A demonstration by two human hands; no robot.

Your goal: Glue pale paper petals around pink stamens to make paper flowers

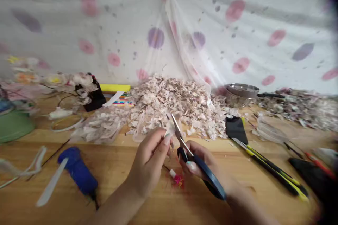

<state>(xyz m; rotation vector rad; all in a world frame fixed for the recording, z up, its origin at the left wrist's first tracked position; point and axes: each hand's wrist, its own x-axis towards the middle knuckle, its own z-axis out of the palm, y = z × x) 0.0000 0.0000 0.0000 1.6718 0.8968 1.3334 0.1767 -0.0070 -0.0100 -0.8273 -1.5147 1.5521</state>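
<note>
My left hand pinches a small pale petal-like piece between thumb and fingertips. In my right hand is a pair of scissors with dark blue handles, my fingers in the loops. Their blades point up and away from me, slightly apart, with the pale piece at the blades. On the wooden table beneath my hands lies a thin stem with a white band and a pink-and-yellow tuft. Behind my hands rises a big heap of pale dried flakes.
To the left lie a blue hot-glue gun and a flat pile of pale pieces. A yellow-and-black utility knife lies on the right, near a metal pan. A dotted white curtain hangs behind.
</note>
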